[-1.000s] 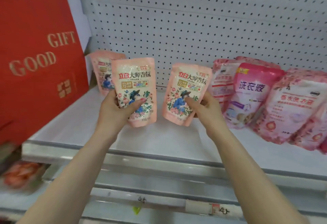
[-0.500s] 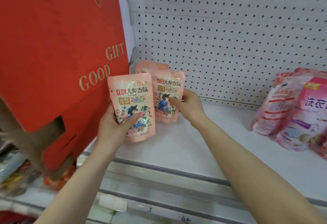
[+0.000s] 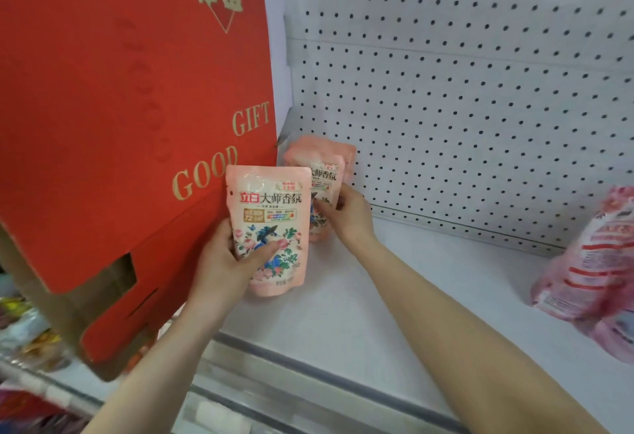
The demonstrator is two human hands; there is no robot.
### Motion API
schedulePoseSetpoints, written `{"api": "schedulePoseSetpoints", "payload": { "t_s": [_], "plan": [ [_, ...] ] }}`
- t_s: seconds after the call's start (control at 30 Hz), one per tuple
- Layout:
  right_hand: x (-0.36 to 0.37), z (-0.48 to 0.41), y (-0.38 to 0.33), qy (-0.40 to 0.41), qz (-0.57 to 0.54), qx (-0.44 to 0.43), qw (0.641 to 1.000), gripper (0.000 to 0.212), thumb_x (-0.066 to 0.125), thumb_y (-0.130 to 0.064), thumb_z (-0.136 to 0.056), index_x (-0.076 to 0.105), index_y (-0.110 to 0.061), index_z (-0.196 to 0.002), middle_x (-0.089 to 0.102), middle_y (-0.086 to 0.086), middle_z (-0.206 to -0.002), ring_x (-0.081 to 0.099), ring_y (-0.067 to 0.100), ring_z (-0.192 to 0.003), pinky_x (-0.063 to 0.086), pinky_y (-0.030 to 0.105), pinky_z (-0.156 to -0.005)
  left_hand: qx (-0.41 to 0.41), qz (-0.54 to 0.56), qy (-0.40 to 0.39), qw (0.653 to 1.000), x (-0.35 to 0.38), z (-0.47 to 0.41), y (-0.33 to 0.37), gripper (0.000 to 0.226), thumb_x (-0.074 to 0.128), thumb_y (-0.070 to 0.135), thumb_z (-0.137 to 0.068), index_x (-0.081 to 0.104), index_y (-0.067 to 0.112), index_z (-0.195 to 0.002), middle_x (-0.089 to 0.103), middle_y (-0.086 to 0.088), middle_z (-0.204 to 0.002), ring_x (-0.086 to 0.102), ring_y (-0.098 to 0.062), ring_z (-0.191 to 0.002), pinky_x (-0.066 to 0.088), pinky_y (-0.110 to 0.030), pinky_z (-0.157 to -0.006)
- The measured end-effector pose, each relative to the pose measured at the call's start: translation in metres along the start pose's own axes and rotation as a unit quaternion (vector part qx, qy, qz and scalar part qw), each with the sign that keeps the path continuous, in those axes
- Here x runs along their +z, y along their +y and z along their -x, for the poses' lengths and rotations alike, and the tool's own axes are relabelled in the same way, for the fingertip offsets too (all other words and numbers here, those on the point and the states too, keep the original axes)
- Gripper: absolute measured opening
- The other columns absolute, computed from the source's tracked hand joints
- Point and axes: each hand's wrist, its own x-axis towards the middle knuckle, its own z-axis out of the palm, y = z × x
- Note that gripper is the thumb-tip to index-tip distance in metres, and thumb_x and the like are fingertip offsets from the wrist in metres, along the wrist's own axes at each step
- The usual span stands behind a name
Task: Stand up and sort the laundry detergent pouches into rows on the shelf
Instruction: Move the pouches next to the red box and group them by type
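Note:
My left hand [image 3: 224,264] grips a peach floral detergent pouch [image 3: 271,214] upright, just above the white shelf [image 3: 343,313] near its left end. Behind it my right hand [image 3: 346,216] pinches a second matching pouch [image 3: 324,190] by its right edge, standing it against a third peach pouch [image 3: 319,149] that leans in the back left corner by the pegboard. The held pouch hides most of the second one. Larger pink pouches [image 3: 590,272] lie at the shelf's right edge.
A big red gift box [image 3: 120,125] lettered GOOD GIFT stands close on the left, touching the shelf's end. A white pegboard wall [image 3: 463,107] backs the shelf. The shelf's metal front rail [image 3: 308,389] runs below my arms. Blurred goods lie lower left.
My view swung left and closer. My right hand carried its pouch left to the back corner against the third pouch. My left hand's pouch now stands in front of it.

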Motion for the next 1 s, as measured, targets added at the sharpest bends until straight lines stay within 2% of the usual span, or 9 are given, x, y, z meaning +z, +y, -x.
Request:
{"api": "schedulePoseSetpoints", "payload": {
  "t_s": [0.1, 0.2, 0.23, 0.33, 0.43, 0.57, 0.7, 0.9, 1.0],
  "plan": [
    [-0.021, 0.007, -0.010, 0.023, -0.008, -0.008, 1.000, 0.036, 0.074, -0.038, -0.083, 0.061, -0.020, -0.111, 0.072, -0.006, -0.094, 0.069, 0.011, -0.085, 0.054, 0.028, -0.073, -0.008, 0.005, -0.012, 1.000, 0.005, -0.001, -0.004, 0.043, 0.084, 0.010, -0.069, 0.064, 0.024, -0.105, 0.076, 0.006, -0.101, 0.073, -0.013, -0.092, 0.059, -0.036, -0.077],
    [-0.054, 0.018, -0.036, 0.114, -0.032, -0.077, 0.990, 0.023, 0.060, -0.041, -0.093, 0.061, -0.022, -0.106, 0.067, -0.014, -0.087, 0.064, 0.002, -0.083, 0.051, 0.025, -0.076, -0.005, -0.007, -0.033, 0.999, 0.012, -0.002, -0.006, 0.048, 0.084, 0.008, -0.069, 0.064, 0.022, -0.111, 0.075, 0.006, -0.103, 0.072, -0.013, -0.094, 0.059, -0.036, -0.079],
    [-0.065, 0.022, -0.048, 0.109, -0.041, -0.098, 0.988, 0.021, 0.055, -0.040, -0.095, 0.064, -0.022, -0.101, 0.068, -0.015, -0.087, 0.064, 0.002, -0.084, 0.051, 0.026, -0.076, -0.008, -0.011, -0.037, 0.999, 0.014, -0.003, -0.007, 0.049, 0.084, 0.008, -0.069, 0.063, 0.021, -0.112, 0.075, 0.005, -0.103, 0.072, -0.013, -0.094, 0.059, -0.038, -0.081],
    [-0.085, 0.033, -0.079, -0.055, 0.030, -0.134, 0.989, 0.035, 0.049, -0.048, -0.095, 0.069, -0.021, -0.088, 0.071, -0.009, -0.084, 0.066, 0.009, -0.082, 0.050, 0.029, -0.074, -0.020, -0.015, -0.054, 0.998, 0.023, -0.008, -0.010, 0.048, 0.085, 0.009, -0.069, 0.062, 0.017, -0.110, 0.075, 0.001, -0.104, 0.072, -0.017, -0.096, 0.057, -0.048, -0.086],
    [-0.082, 0.039, -0.093, -0.166, 0.156, -0.160, 0.960, 0.011, 0.065, -0.033, -0.089, 0.070, -0.023, -0.091, 0.066, -0.011, -0.078, 0.059, 0.010, -0.073, 0.045, 0.026, -0.065, -0.026, -0.028, -0.051, 0.998, 0.032, -0.015, -0.011, 0.045, 0.086, 0.010, -0.068, 0.060, 0.018, -0.105, 0.075, 0.001, -0.101, 0.072, -0.016, -0.092, 0.057, -0.049, -0.085],
    [-0.067, 0.030, -0.097, -0.119, 0.214, -0.167, 0.955, 0.008, 0.067, -0.023, -0.087, 0.072, -0.024, -0.093, 0.062, -0.006, -0.075, 0.055, 0.021, -0.078, 0.045, 0.033, -0.071, 0.010, -0.104, 0.005, 0.994, 0.034, -0.021, -0.010, 0.055, 0.088, 0.015, -0.066, 0.053, 0.022, -0.108, 0.068, 0.001, -0.108, 0.067, -0.018, -0.097, 0.056, -0.040, -0.082],
    [-0.052, 0.016, -0.093, -0.075, 0.249, -0.175, 0.950, 0.015, 0.063, -0.025, -0.090, 0.073, -0.023, -0.102, 0.074, 0.003, -0.096, 0.063, 0.028, -0.096, 0.049, 0.038, -0.084, 0.087, -0.218, 0.042, 0.971, 0.030, -0.015, -0.011, 0.077, 0.086, 0.011, -0.067, 0.045, 0.015, -0.132, 0.048, -0.007, -0.131, 0.053, -0.028, -0.119, 0.048, -0.045, -0.095],
    [-0.043, 0.006, -0.085, -0.035, 0.241, -0.163, 0.956, 0.015, 0.061, -0.026, -0.092, 0.071, -0.022, -0.102, 0.073, 0.007, -0.095, 0.063, 0.034, -0.095, 0.050, 0.040, -0.081, 0.071, -0.320, -0.079, 0.941, 0.034, -0.007, -0.012, 0.078, 0.076, 0.012, -0.080, 0.035, 0.021, -0.146, 0.035, -0.003, -0.148, 0.045, -0.020, -0.129, 0.043, -0.038, -0.102],
    [-0.041, 0.003, -0.082, -0.037, 0.255, -0.162, 0.953, 0.017, 0.060, -0.029, -0.093, 0.070, -0.025, -0.107, 0.073, 0.007, -0.100, 0.062, 0.035, -0.097, 0.050, 0.040, -0.082, 0.057, -0.334, -0.099, 0.935, 0.034, -0.009, -0.011, 0.078, 0.073, 0.013, -0.083, 0.032, 0.023, -0.148, 0.030, 0.000, -0.151, 0.043, -0.019, -0.130, 0.042, -0.037, -0.102]
  ]
}}
